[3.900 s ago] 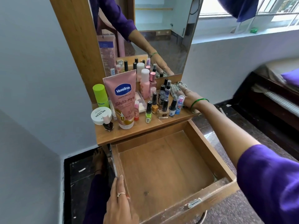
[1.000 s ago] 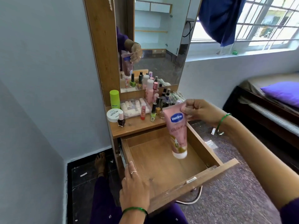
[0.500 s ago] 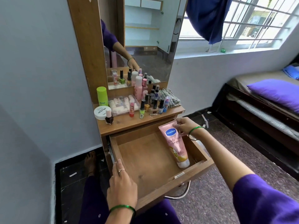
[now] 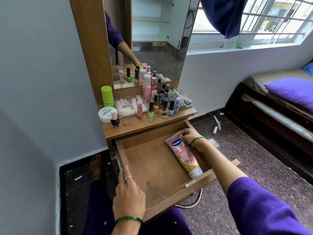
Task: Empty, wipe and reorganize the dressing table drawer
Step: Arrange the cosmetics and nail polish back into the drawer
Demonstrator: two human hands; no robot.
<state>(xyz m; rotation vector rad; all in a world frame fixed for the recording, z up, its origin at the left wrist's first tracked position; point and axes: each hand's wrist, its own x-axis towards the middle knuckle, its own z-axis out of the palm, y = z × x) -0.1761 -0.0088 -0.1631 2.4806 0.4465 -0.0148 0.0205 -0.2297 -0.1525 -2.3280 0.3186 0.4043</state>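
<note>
The wooden drawer (image 4: 152,168) of the dressing table stands pulled out. A pink Vaseline tube (image 4: 184,157) lies inside along the drawer's right wall, cap toward the front. My right hand (image 4: 190,137) pinches the tube's crimped top end at the drawer's back right corner. My left hand (image 4: 128,197) rests on the drawer's front left corner, fingers laid along the left wall. On the tabletop (image 4: 135,125) stand several nail polish bottles (image 4: 156,107), a green bottle (image 4: 107,96), a white jar (image 4: 106,114), a clear box (image 4: 129,106) and a folded striped cloth (image 4: 179,99).
A mirror (image 4: 149,39) rises behind the tabletop. A bed with a purple pillow (image 4: 294,92) is at the right. A metal stool frame (image 4: 191,203) shows under the drawer front. The wall stands close on the left; speckled floor lies to the right.
My right hand took the Vaseline tube off the tabletop, carried it down and laid it flat along the drawer's right wall. My left hand stayed on the drawer's front left corner.
</note>
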